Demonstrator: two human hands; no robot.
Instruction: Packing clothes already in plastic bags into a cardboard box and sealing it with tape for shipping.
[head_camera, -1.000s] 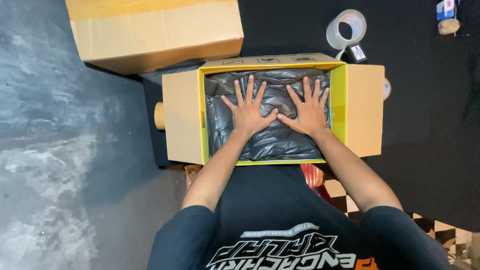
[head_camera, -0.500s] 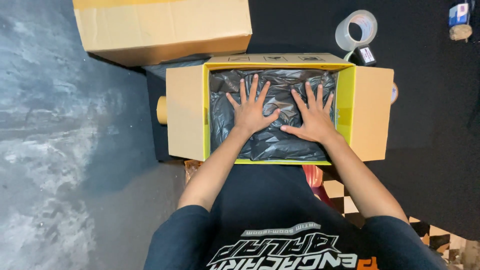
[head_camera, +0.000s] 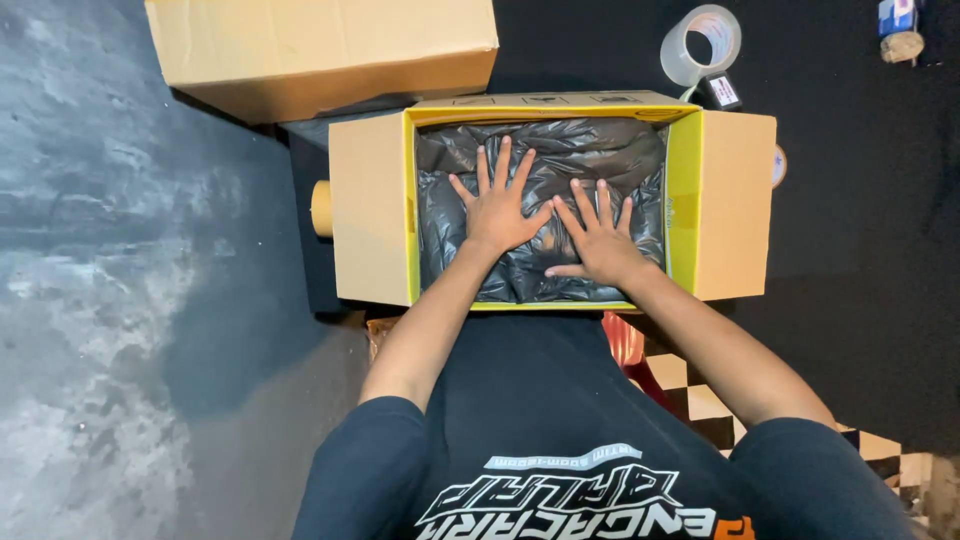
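Lying flat, fingers spread, left hand (head_camera: 497, 212) and right hand (head_camera: 598, 243) press side by side on black plastic bag (head_camera: 585, 155), long axis crosswise, filling open yellow-lined carton (head_camera: 368, 220).

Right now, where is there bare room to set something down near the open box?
Black mat right of the open box is bare below the tape roll. The box is crowded: left hand and right hand press the black bag.
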